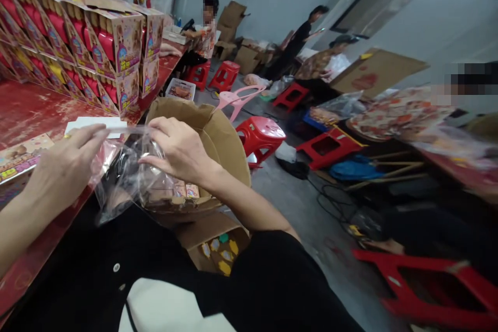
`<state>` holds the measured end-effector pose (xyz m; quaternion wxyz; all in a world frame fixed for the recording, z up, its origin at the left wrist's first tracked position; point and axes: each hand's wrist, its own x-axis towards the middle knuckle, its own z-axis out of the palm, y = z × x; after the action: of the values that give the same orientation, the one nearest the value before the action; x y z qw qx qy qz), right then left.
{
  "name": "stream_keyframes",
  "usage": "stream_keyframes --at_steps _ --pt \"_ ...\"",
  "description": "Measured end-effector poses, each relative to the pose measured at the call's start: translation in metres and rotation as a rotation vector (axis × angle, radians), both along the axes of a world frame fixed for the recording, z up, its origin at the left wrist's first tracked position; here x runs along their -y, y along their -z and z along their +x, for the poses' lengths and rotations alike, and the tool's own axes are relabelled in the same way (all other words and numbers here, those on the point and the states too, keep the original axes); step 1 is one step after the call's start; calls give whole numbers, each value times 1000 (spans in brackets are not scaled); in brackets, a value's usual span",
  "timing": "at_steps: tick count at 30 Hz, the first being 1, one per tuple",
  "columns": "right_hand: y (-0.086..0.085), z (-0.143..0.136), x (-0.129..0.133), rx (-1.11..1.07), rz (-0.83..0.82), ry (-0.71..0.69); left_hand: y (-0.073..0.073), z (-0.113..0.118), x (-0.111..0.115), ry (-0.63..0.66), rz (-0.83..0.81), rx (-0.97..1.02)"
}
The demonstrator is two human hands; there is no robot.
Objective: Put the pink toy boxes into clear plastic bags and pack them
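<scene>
A clear plastic bag (124,179) hangs between my two hands, its upper edge stretched from one to the other. My left hand (68,166) pinches the edge on the left, over the red table. On the right, my right hand (179,148) grips the same edge between thumb and fingers, above an open cardboard carton (229,153). Small printed boxes (190,190) show inside that carton, partly behind the bag. White card (116,125) lies on the table behind my left hand, and a printed box (23,158) is beside my left wrist.
Printed display boxes (120,46) with pink items stand stacked on the red table (42,106). A lower carton (194,238) holds small yellow and green pieces. Red stools (260,132), cables (330,202) and cartons crowd the floor. Several people sit or stand beyond.
</scene>
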<state>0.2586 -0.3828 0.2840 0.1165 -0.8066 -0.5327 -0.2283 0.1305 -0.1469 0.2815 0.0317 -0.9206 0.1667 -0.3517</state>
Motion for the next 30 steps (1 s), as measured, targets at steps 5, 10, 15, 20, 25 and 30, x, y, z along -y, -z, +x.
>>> stream_keyframes --at_steps 5,10,15,20,25,30 --pt "0 14 10 -89 141 179 -24 -8 -22 -330 -119 132" --pt "-20 -7 -23 11 318 -169 -28 -11 -17 -227 -207 123" --pt "-17 24 -58 32 346 -159 -19 -20 -2 39 -402 27" --pt "-5 71 -34 -48 177 -42 -23 -26 -51 -89 -505 25" --pt "-11 97 -56 -15 331 -35 -29 -19 -113 -232 -308 39" --pt "-48 127 -129 22 436 -179 -58 -27 -134 -383 -80 -36"
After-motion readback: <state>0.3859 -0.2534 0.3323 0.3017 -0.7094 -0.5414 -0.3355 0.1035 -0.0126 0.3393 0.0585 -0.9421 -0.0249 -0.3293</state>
